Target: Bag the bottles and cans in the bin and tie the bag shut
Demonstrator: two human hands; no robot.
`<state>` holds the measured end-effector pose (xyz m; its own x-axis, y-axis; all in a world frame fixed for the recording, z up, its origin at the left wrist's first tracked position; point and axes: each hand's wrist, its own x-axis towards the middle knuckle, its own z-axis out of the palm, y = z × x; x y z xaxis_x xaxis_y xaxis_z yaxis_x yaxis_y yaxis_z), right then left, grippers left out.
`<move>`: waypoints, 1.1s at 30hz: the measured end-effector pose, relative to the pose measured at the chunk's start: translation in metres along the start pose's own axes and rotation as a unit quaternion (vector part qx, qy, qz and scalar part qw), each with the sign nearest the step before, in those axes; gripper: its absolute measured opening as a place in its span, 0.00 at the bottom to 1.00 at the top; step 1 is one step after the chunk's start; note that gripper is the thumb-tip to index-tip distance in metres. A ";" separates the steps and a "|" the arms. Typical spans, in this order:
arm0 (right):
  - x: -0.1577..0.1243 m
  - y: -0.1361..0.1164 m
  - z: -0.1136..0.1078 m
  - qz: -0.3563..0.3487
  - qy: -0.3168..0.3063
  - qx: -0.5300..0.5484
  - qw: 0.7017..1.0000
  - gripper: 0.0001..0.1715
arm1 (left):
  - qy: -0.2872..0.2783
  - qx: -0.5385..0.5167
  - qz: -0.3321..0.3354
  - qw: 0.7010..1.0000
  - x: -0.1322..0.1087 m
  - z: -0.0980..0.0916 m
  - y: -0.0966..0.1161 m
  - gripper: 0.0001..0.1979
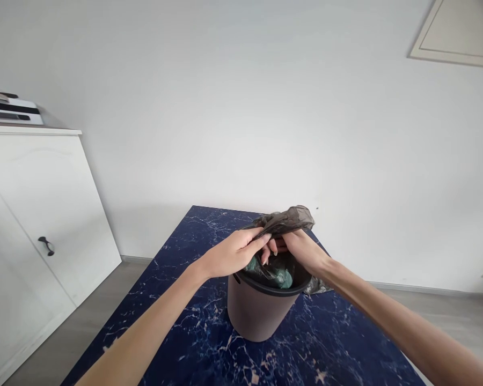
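Observation:
A brownish-grey trash bin (255, 313) with a black rim stands on a blue marble-patterned table (185, 327). Thin dark plastic of a trash bag (292, 219) is bunched up over the bin's mouth. My left hand (241, 249) pinches the bag's gathered edge above the left side of the rim. On the other side my right hand (300, 249) is closed on the bag too, its back partly covered by the plastic and its fingertips curled toward the left hand. Down inside the bin, crumpled greenish plastic (282, 277) shows below the fingers.
More dark plastic (317, 286) lies on the table at the bin's right. At the left stands a white cabinet (44, 187) with a dark handle (46, 246) and several items (10, 110) on top. A pale wall (241, 107) rises behind the table.

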<state>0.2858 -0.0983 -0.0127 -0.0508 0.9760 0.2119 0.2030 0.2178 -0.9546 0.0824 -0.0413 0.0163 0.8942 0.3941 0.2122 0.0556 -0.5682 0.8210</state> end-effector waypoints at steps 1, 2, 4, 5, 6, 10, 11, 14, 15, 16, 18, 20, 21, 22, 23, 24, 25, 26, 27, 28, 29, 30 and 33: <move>0.000 -0.004 -0.002 -0.010 -0.034 0.006 0.999 0.17 | 0.011 -0.008 0.002 1.000 0.000 0.000 -0.002 0.21; -0.001 -0.008 -0.004 -0.020 -0.073 0.012 0.997 0.13 | 0.024 -0.012 0.002 1.000 0.000 -0.001 -0.003 0.21; -0.003 -0.017 -0.006 -0.032 -0.134 0.005 0.990 0.06 | 0.052 0.005 -0.005 0.999 0.000 0.000 -0.004 0.21; -0.004 -0.021 -0.005 -0.030 -0.141 -0.014 0.989 0.06 | 0.062 0.026 -0.009 0.998 0.000 0.002 -0.003 0.20; -0.005 -0.025 -0.004 -0.023 -0.132 -0.036 0.990 0.09 | 0.070 0.054 -0.014 0.996 0.000 0.004 -0.002 0.19; -0.006 -0.033 0.013 0.038 -0.032 -0.075 0.996 0.26 | 0.072 0.186 -0.022 0.980 -0.001 0.015 0.006 0.16; -0.005 -0.034 0.018 0.059 0.002 -0.070 0.996 0.31 | 0.067 0.200 -0.019 0.977 0.000 0.016 0.007 0.17; -0.003 -0.029 0.026 0.102 0.100 -0.045 0.989 0.40 | 0.046 0.171 -0.004 0.984 0.001 0.014 0.007 0.19; -0.002 -0.026 0.027 0.108 0.118 -0.027 0.987 0.41 | 0.039 0.146 -0.005 0.988 0.001 0.012 0.006 0.20; -0.002 -0.023 0.026 0.111 0.129 -0.004 0.985 0.41 | 0.029 0.120 -0.008 0.992 0.001 0.009 0.004 0.21; -0.001 -0.014 0.021 0.112 0.115 0.042 0.986 0.42 | -0.002 0.072 -0.019 0.997 0.001 0.002 0.001 0.22; -0.001 -0.006 0.015 0.102 0.068 0.066 0.990 0.43 | -0.033 0.045 -0.027 0.998 0.002 -0.004 -0.001 0.22; -0.002 -0.004 0.012 0.095 0.045 0.069 0.992 0.44 | -0.043 0.039 -0.027 0.998 0.002 -0.006 -0.002 0.22; -0.003 -0.002 0.008 0.087 0.030 0.070 0.993 0.44 | -0.048 0.035 -0.022 0.998 0.003 -0.008 -0.002 0.22; -0.005 -0.002 0.005 0.080 0.021 0.068 0.994 0.43 | -0.049 0.032 -0.014 0.998 0.004 -0.010 -0.003 0.22; -0.006 -0.004 0.003 0.073 0.017 0.064 0.995 0.42 | -0.050 0.027 -0.007 0.998 0.004 -0.011 -0.003 0.21; -0.008 -0.007 0.000 0.064 0.008 0.056 0.996 0.41 | -0.053 0.020 -0.001 0.998 0.005 -0.012 -0.003 0.20; -0.010 -0.012 -0.003 0.052 -0.008 0.045 0.998 0.39 | -0.059 0.013 0.000 0.998 0.006 -0.013 -0.002 0.19; -0.012 -0.017 -0.005 0.035 -0.033 0.027 0.998 0.38 | -0.067 0.008 -0.002 0.998 0.007 -0.014 -0.003 0.17; -0.013 -0.023 -0.009 0.016 -0.065 0.001 0.998 0.37 | -0.074 0.006 -0.008 0.997 0.008 -0.015 -0.003 0.16; -0.014 -0.029 -0.012 -0.003 -0.097 -0.030 0.995 0.36 | -0.078 0.005 -0.016 0.997 0.009 -0.016 -0.003 0.14; -0.015 -0.034 -0.017 -0.021 -0.124 -0.064 0.990 0.34 | -0.075 0.003 -0.025 0.997 0.010 -0.017 -0.004 0.12; -0.017 -0.041 -0.028 -0.052 -0.160 -0.170 0.971 0.27 | -0.026 -0.014 -0.069 0.997 0.011 -0.018 -0.006 0.09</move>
<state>0.3062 -0.1239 0.0288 -0.3787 0.9088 0.1752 0.4892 0.3573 -0.7956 0.0840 -0.0199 0.0234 0.9006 0.4292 0.0687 0.1680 -0.4895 0.8557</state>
